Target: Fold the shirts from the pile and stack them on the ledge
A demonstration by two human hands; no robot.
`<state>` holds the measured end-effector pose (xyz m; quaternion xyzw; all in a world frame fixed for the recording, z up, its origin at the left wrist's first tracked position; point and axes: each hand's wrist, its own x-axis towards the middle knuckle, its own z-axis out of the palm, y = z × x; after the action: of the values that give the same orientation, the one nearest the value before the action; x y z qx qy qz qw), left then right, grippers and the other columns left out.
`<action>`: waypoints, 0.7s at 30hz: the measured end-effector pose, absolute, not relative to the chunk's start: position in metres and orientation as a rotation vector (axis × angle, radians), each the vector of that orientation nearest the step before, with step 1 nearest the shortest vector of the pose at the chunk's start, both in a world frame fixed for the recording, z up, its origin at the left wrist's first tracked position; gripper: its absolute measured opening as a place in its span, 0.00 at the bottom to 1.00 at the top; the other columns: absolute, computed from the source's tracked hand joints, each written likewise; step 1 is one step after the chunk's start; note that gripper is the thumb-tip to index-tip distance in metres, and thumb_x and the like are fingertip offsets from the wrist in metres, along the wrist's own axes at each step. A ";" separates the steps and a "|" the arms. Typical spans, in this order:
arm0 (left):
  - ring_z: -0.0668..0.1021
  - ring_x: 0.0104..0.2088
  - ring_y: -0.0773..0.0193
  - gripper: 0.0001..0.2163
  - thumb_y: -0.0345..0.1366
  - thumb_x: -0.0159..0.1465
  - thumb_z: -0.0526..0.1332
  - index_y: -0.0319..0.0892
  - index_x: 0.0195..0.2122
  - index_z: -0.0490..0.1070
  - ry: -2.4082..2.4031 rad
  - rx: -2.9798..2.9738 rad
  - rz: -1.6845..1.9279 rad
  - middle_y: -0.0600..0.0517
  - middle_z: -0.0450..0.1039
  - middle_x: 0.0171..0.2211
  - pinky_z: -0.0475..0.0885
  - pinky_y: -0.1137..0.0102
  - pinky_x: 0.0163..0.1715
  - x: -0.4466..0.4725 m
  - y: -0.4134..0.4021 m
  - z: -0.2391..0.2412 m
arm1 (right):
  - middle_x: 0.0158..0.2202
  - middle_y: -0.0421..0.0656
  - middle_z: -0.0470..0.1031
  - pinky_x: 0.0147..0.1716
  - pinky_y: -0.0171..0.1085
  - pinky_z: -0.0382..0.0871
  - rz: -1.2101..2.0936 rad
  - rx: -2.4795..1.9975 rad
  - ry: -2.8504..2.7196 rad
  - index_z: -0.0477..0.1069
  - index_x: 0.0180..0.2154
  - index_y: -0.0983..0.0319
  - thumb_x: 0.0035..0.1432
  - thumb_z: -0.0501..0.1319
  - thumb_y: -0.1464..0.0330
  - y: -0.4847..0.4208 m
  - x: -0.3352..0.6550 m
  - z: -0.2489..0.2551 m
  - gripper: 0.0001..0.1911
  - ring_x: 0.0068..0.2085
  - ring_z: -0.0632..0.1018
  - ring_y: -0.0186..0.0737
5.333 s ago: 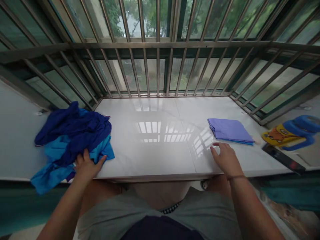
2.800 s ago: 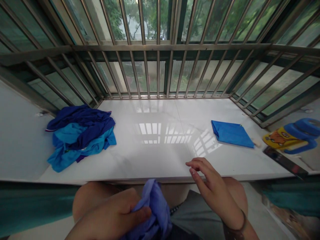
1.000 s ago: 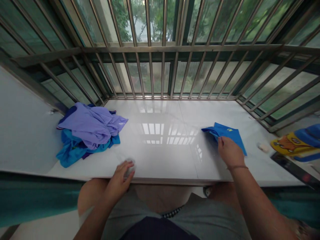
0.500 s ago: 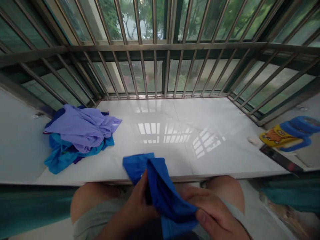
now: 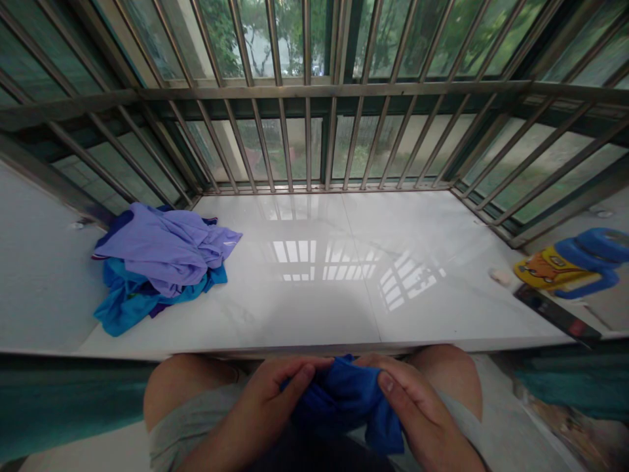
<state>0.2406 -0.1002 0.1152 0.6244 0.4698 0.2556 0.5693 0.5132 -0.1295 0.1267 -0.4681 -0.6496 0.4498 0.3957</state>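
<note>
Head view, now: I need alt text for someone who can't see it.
The left hand and right hand hold a bunched blue cloth before a white ledge. A pile of purple and blue clothes lies at left, a blue and yellow container at right. Metal bars stand behind.

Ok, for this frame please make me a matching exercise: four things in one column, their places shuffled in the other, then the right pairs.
Things
1. Blue cloth
2. Purple garment
3. Yellow-and-blue bottle
4. Metal bars

Places
A. Near the right end of the white ledge, next to a dark flat object
B. Along the ledge's far edge, in front of the window
C. Held in the left hand and right hand
D. Spread over other clothes at the left

Pairs
1-C, 2-D, 3-A, 4-B
</note>
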 end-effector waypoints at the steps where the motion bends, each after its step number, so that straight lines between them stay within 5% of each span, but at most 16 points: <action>1: 0.84 0.59 0.51 0.20 0.53 0.78 0.55 0.56 0.59 0.84 1.149 1.535 0.580 0.52 0.85 0.57 0.75 0.55 0.67 0.233 -0.095 0.112 | 0.51 0.48 0.86 0.54 0.44 0.82 1.142 -1.206 -1.617 0.82 0.56 0.53 0.80 0.53 0.55 -0.127 0.516 0.128 0.21 0.53 0.85 0.49; 6: 0.84 0.59 0.47 0.19 0.49 0.74 0.61 0.56 0.62 0.81 1.348 1.881 0.404 0.51 0.84 0.58 0.78 0.58 0.62 0.191 -0.076 0.106 | 0.39 0.45 0.84 0.39 0.37 0.81 0.922 -1.339 -1.473 0.83 0.47 0.56 0.79 0.55 0.53 -0.116 0.537 0.136 0.21 0.41 0.84 0.47; 13: 0.86 0.46 0.55 0.09 0.38 0.69 0.63 0.51 0.44 0.84 1.284 1.936 -0.018 0.53 0.87 0.44 0.77 0.69 0.48 0.173 -0.080 0.126 | 0.34 0.45 0.81 0.36 0.36 0.75 0.937 -1.297 -1.469 0.82 0.43 0.59 0.79 0.54 0.53 -0.123 0.536 0.142 0.22 0.35 0.79 0.43; 21: 0.81 0.56 0.55 0.22 0.30 0.61 0.62 0.53 0.56 0.79 1.289 1.906 0.030 0.52 0.82 0.56 0.74 0.65 0.59 0.165 -0.087 0.118 | 0.27 0.44 0.78 0.34 0.36 0.73 1.456 -0.615 -1.822 0.79 0.37 0.56 0.76 0.47 0.40 -0.130 0.540 0.137 0.34 0.29 0.79 0.41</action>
<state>0.1652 -0.0865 0.1181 0.7561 0.5114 0.0120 0.4081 0.5397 -0.1302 0.1375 -0.2380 -0.7057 0.5641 0.3566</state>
